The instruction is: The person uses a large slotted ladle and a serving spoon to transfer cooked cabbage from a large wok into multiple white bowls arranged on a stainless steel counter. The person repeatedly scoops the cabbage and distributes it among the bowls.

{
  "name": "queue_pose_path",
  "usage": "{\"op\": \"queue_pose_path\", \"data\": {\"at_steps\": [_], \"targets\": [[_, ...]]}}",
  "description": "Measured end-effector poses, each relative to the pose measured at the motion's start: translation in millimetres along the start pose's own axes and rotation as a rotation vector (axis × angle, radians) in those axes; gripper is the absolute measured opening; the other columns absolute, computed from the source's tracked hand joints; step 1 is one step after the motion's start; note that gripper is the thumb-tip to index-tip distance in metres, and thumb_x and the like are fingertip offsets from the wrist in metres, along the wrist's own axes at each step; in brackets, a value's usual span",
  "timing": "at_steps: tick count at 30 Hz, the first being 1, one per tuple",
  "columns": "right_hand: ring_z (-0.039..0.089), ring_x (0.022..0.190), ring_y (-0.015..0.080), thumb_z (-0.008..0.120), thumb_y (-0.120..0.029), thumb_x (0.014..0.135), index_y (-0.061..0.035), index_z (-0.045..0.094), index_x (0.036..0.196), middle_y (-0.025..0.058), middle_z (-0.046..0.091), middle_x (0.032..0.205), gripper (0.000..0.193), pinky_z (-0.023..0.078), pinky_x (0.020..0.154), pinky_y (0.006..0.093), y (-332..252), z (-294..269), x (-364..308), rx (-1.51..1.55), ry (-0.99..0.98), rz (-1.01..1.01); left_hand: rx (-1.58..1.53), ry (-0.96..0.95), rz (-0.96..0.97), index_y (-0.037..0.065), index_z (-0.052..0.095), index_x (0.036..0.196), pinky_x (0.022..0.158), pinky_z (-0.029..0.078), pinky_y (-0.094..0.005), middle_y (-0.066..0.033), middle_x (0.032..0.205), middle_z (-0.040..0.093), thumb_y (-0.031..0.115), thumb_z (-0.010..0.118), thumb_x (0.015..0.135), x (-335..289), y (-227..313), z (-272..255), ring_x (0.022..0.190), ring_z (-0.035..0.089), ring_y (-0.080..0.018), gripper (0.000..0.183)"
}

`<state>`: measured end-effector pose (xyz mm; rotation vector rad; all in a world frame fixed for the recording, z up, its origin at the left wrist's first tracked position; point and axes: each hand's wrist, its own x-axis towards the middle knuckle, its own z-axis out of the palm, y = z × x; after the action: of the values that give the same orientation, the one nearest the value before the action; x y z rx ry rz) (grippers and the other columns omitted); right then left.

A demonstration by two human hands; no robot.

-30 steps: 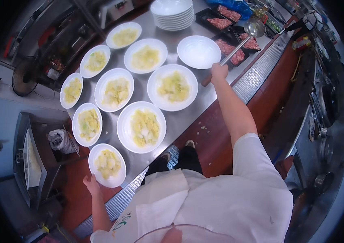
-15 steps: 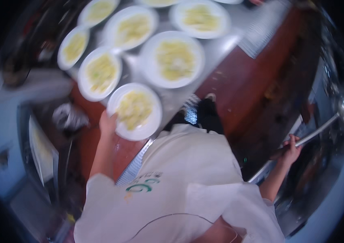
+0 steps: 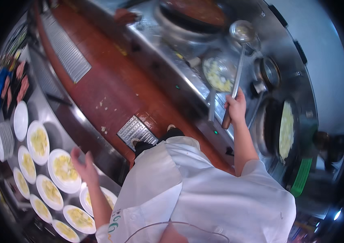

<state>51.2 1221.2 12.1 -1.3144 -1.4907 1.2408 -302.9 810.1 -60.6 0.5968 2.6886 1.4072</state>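
My right hand (image 3: 237, 106) grips the dark end of a long metal ladle (image 3: 240, 67), whose bowl points away over the stove counter. Beside the ladle a strainer (image 3: 211, 101) holds pale yellow pieces of food (image 3: 218, 74); its handle sticks out over the counter's near edge. My left hand (image 3: 85, 165) is raised at the left with its fingers apart, holding nothing. Right by it is a white plate (image 3: 54, 181) of pale yellow food, one of several on the steel table (image 3: 54, 107). Whether the hand touches the plate, I cannot tell.
A wok (image 3: 276, 129) with pale yellow food stands at the right, near a green basket (image 3: 301, 178). A large pan of reddish liquid (image 3: 198, 11) is at the far end. Stacked plates (image 3: 4, 141) and a tray of raw meat (image 3: 20, 85) sit far left. Red floor (image 3: 111, 69) lies between counters.
My view has swung from the plates toward the stove. The left hand has come off the rim of a plate. The right hand still holds the ladle, now over the stove counter.
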Motion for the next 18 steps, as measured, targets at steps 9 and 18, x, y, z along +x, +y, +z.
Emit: {"op": "queue_pose_path", "data": {"at_steps": [9, 18], "targets": [[0.066, 0.065, 0.0278, 0.057, -0.007, 0.079, -0.0059, 0.041, 0.144, 0.0180, 0.066, 0.083, 0.067, 0.053, 0.063, 0.0406, 75, -142, -11, -0.662, 0.021, 0.195, -0.505, -1.284, -0.621, 0.013, 0.050, 0.131, 0.089, 0.048, -0.0405, -0.0044, 0.115, 0.060, 0.025, 0.065, 0.092, -68, 207, 309, 0.102, 0.058, -0.0179, 0.043], [0.064, 0.094, 0.0433, 0.057, -0.009, 0.079, -0.0130, 0.033, 0.150, 0.0275, 0.066, 0.100, 0.075, 0.050, 0.083, 0.0495, 83, -198, 30, -0.961, -0.423, 0.113, -0.746, -1.578, -1.160, 0.013, 0.053, 0.112, 0.055, 0.047, -0.0292, -0.0046, 0.081, 0.055, 0.004, 0.058, 0.081, -133, 237, 401, 0.062, 0.054, -0.0164, 0.033]]}}
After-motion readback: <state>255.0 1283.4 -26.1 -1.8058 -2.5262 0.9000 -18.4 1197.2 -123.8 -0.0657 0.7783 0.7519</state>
